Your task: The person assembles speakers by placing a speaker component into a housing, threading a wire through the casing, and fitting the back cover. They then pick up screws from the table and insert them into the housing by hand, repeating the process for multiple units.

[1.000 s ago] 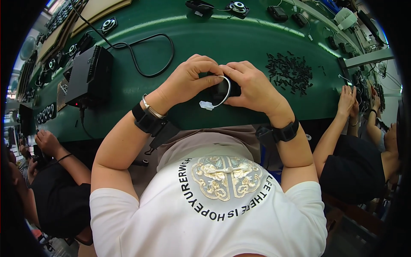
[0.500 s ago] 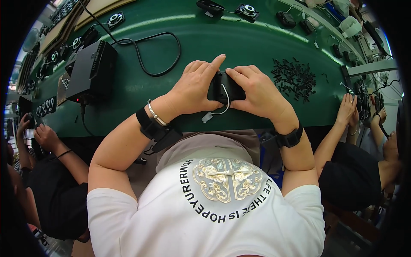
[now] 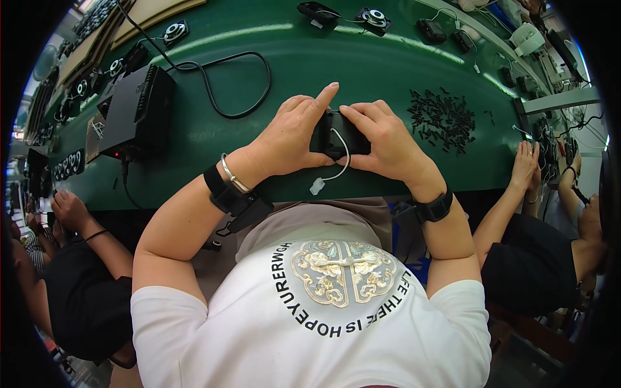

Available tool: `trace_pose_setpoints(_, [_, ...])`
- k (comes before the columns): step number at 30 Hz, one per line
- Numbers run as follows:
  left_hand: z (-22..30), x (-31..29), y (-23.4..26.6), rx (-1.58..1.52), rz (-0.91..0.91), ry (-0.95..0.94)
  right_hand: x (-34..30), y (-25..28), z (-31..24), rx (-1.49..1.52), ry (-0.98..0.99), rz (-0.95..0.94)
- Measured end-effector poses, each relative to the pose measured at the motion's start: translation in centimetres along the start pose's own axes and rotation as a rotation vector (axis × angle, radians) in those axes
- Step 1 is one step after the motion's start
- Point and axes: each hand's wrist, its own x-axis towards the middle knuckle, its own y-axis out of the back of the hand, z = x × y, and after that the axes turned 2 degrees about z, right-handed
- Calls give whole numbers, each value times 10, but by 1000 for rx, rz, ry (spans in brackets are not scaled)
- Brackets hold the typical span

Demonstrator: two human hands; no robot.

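Observation:
Between my two hands, just above the green bench top, is a small black plastic housing (image 3: 355, 140). My left hand (image 3: 291, 136) grips its left side, thumb at the near edge and index finger raised at the far edge. Closed on the right side is my right hand (image 3: 387, 140), with its thumb near the front edge and fingertips at the far one. A white cable (image 3: 347, 159) loops out over the housing toward me and ends in a pale plug (image 3: 317, 186) hanging free. The housing's underside is hidden.
A black power box (image 3: 132, 113) with a red light stands left, a black cable (image 3: 266, 71) looping beside it. Small black pieces (image 3: 443, 119) lie piled at right. Loudspeakers (image 3: 374, 18) and wired black boxes (image 3: 431, 30) line the far side. Co-workers' hands (image 3: 525, 165) flank the bench.
The white cable's plug has swung slightly right and nearer me. Both hands keep their grip on the housing, which has shifted very little.

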Motion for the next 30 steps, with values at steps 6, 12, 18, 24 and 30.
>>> trace_pose_setpoints(6, [-3, 0, -1, 22, 4, -35, 4, 3, -2, -14, -22, -54])
trace_pose_setpoints(12, [0, -3, 1, 7, 0, -34, 0, -2, -7, -140, -4, -14])
trace_pose_setpoints(18, [17, -26, 0, 99, 102, -2, -6, -8, -24, -220, -65, 73])
trace_pose_setpoints(24, [31, -36, -13, 124, 151, 17, -5, -14, -70, -375, -377, -75])
trace_pose_setpoints(30, [23, -35, 8, 88, -22, -15, -22, 14, -33, -26, -171, -185])
